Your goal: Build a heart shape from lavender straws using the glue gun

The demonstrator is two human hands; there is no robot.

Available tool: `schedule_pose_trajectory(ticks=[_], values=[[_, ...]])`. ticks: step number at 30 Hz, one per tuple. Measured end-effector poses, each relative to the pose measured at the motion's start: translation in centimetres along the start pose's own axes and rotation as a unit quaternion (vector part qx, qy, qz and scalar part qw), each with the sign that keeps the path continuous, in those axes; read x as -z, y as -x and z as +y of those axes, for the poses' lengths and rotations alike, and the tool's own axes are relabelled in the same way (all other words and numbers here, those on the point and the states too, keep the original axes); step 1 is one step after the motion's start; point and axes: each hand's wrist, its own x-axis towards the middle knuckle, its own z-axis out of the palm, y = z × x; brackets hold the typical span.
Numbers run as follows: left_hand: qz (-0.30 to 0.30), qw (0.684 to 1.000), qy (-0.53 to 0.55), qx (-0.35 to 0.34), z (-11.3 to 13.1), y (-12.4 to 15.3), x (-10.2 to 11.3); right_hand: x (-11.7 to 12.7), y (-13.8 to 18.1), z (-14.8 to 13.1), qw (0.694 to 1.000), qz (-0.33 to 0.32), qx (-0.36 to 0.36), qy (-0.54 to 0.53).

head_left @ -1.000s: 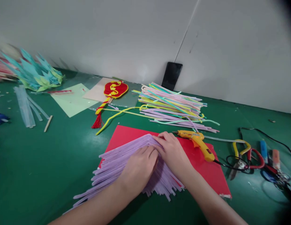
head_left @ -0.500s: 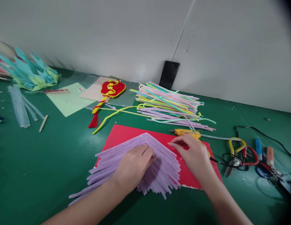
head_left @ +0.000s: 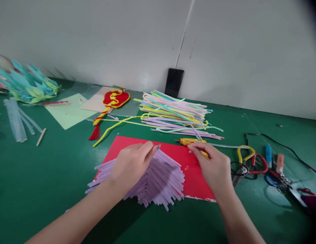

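Note:
Purple pipe cleaners (head_left: 164, 176) lie side by side in bent V-shaped rows, their peak pointing away from me, on a red sheet (head_left: 196, 179). My left hand (head_left: 133, 161) is over the left half of the rows, thumb and fingers pinched together at the peak. Whatever is between those fingertips is hidden. To the right, my right hand (head_left: 211, 162) hovers above the red sheet with thumb and forefinger pinched. Anything in that pinch is too small to make out. Just behind those fingers rests a yellow glue gun (head_left: 190, 141), partly covered by the hand, a pale glue stick (head_left: 226, 146) trailing from it.
A pile of coloured pipe cleaners (head_left: 175, 112) lies behind the sheet. Pliers (head_left: 259, 164) and a black cord (head_left: 275, 138) are at the right. A phone (head_left: 174, 83) leans on the wall. A red fan-shaped ornament (head_left: 115, 99) and blue-green folded paper (head_left: 33, 83) are at the left.
My left hand has moved up from the middle of the purple rows to their peak. My right hand stays pinched near the glue gun. The whole view has shifted slightly.

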Motion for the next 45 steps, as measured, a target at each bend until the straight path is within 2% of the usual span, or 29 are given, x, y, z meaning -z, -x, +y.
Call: schedule_pose_trajectory(ticks=[5,8,10,12,17,20,25,30,33,36,39,42,45], values=[[0.013,0.999,0.026,0.038,1.6,-3.6,1.0,-0.7,-0.1,-0.9,0.999,-0.005,-0.02,-0.045],[0.044,0.996,0.079,0.029,1.8,-6.0,0.9,-1.9,0.3,-0.9,0.996,-0.048,-0.043,-0.068],[0.034,0.994,0.101,0.027,1.6,-7.2,0.9,-2.9,0.6,-0.6,0.996,-0.081,-0.018,-0.032],[-0.001,0.995,0.091,0.041,1.4,-7.9,0.9,-3.6,0.9,-0.1,0.993,-0.112,0.017,0.023],[-0.112,0.988,0.033,0.099,0.5,-7.9,1.2,-4.6,1.6,1.0,0.983,-0.168,0.041,0.059],[-0.114,0.989,0.006,0.092,0.4,-7.6,1.6,-4.8,1.8,1.1,0.98,-0.182,0.037,0.075],[-0.101,0.99,0.031,0.09,0.9,-7.3,2.7,-4.9,2.0,0.5,0.973,-0.209,0.014,0.097],[-0.138,0.985,0.094,0.043,-0.3,-7.6,1.8,-4.7,1.9,0.1,0.968,-0.242,-0.053,0.028],[-0.206,0.969,0.134,0.003,-1.5,-7.9,0.7,-4.6,1.9,0.1,0.969,-0.239,-0.053,-0.043],[-0.286,0.946,0.156,-0.01,-2.4,-8.1,-0.1,-4.6,1.9,0.3,0.966,-0.23,-0.043,-0.105],[-0.338,0.928,0.156,-0.018,-2.8,-8.2,-0.2,-4.7,1.9,0.4,0.968,-0.21,-0.043,-0.129],[-0.351,0.925,0.139,-0.025,-2.8,-8.3,0.3,-4.5,1.7,0.4,0.971,-0.19,-0.062,-0.128],[-0.333,0.933,0.136,-0.029,-2.7,-8.4,1.0,-4.1,1.4,0.4,0.966,-0.195,-0.1,-0.135]])
